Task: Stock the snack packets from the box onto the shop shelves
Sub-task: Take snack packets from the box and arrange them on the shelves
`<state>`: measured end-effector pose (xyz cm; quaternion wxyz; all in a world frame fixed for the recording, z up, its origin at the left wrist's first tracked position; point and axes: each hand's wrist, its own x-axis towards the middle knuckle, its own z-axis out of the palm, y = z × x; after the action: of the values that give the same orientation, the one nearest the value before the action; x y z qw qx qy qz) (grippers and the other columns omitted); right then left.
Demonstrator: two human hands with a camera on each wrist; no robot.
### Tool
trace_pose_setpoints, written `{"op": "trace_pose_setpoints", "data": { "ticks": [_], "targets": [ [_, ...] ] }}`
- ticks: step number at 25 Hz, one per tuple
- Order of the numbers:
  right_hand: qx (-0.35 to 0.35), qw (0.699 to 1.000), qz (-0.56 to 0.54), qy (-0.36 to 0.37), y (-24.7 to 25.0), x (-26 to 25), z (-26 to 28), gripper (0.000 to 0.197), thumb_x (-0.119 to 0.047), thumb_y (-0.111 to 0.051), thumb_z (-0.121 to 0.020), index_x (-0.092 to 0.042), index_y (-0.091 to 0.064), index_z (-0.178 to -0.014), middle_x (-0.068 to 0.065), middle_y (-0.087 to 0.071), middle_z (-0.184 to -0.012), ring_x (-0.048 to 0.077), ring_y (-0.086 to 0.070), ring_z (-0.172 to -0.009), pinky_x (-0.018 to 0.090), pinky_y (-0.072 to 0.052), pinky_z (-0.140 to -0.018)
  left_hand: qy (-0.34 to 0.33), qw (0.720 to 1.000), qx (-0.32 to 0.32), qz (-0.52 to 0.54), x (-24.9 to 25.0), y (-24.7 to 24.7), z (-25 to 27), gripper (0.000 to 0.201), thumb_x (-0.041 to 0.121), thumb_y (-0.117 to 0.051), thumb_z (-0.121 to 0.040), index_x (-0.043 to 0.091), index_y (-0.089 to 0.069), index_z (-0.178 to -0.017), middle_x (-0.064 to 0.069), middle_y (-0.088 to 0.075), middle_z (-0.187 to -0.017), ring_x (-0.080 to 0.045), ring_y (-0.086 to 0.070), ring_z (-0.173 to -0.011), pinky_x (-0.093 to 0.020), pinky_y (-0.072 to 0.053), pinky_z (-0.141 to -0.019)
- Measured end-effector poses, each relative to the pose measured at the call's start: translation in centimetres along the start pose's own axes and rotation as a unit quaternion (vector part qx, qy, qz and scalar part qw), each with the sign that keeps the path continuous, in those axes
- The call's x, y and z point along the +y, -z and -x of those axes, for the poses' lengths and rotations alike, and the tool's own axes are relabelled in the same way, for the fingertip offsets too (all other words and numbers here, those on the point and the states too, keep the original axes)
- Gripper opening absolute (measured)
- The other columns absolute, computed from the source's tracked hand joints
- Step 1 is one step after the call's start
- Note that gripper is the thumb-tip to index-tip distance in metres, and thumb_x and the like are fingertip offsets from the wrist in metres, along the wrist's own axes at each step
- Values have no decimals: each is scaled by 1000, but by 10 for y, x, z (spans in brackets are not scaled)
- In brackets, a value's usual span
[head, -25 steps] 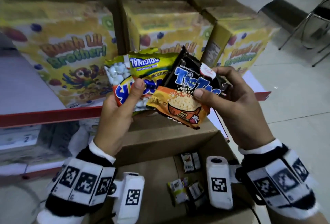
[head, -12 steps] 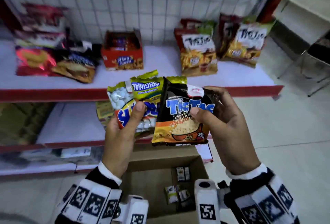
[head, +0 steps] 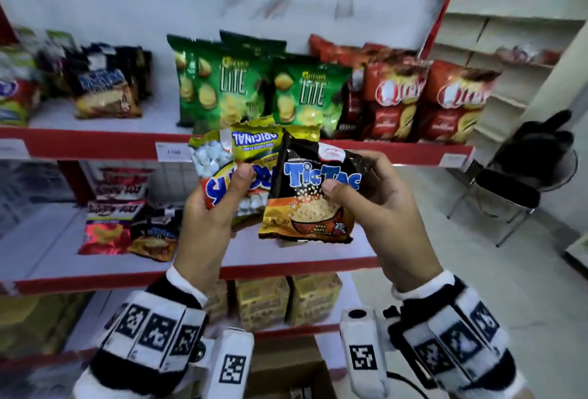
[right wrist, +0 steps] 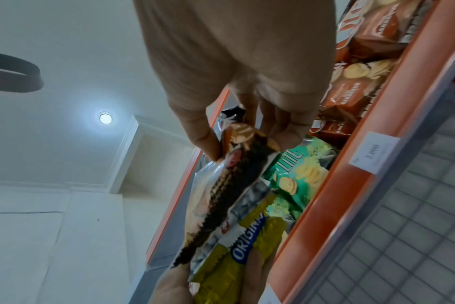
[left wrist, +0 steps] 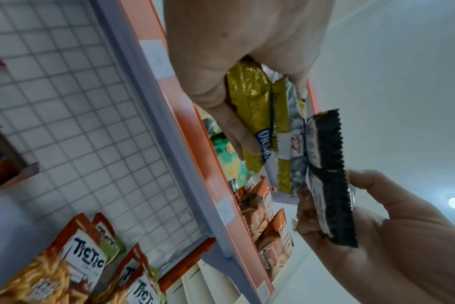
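My left hand (head: 219, 207) grips yellow peanut packets (head: 251, 150) marked ORIGINAL, upside down, thumb on the front; they show edge-on as yellow peanut packets (left wrist: 252, 111) in the left wrist view. My right hand (head: 366, 198) pinches a black and orange TicTac packet (head: 310, 195), thumb on its front, held upright just right of the peanut packets and overlapping them. From the right wrist that TicTac packet (right wrist: 237, 170) shows edge-on above the peanut packets (right wrist: 247, 246). The cardboard box (head: 286, 373) sits low between my wrists. Both hands are raised in front of the red-edged shelves (head: 95, 144).
The upper shelf carries green Lite bags (head: 222, 86), red Qtela bags (head: 397, 99) and dark packets (head: 105, 86) at left. The middle shelf (head: 286, 249) has packets (head: 127, 226) at left and bare white surface behind my hands. Yellow boxes (head: 264, 300) stand below. A black chair (head: 515, 188) is at right.
The head view has swung upward from the low shelves and box to the upper shelves. Both hands rose with their packets, and the TicTac packet now stands upright.
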<state>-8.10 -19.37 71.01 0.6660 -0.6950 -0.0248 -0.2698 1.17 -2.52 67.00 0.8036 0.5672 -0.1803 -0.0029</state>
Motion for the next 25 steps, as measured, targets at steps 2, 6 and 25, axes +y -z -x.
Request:
{"op": "trace_pose_setpoints", "data": {
  "ticks": [2, 6, 25],
  "targets": [
    [-10, 1000, 15, 3, -4, -15, -6, 29, -12, -74, -77, -12, -58, -102, -1, -70, -90, 9, -66, -82, 29, -55, -74, -14, 1000, 6, -8, 16, 1, -2, 52, 63, -70, -65, 18, -71, -92, 0, -71, -84, -22, -66, -83, -41, -48, -80],
    [-38, 998, 48, 13, -29, -39, -26, 31, -11, -75, -77, -8, -57, -101, -1, -70, -84, 11, -67, -78, 31, -58, -72, -44, 997, 47, -30, 42, 31, -10, 38, 60, -66, -65, 26, -74, -81, 3, -74, -85, -19, -70, -86, -48, -53, -84],
    [-90, 885, 444, -107, -329, 1, -251, 30, -20, -75, -78, -15, -51, -95, 12, -62, -106, 29, -61, -91, 35, -51, -68, -109, 974, 176, -87, 144, 319, -154, 29, 50, -66, -75, 25, -74, -85, 17, -74, -83, 3, -68, -81, -41, -51, -91]
  ]
}}
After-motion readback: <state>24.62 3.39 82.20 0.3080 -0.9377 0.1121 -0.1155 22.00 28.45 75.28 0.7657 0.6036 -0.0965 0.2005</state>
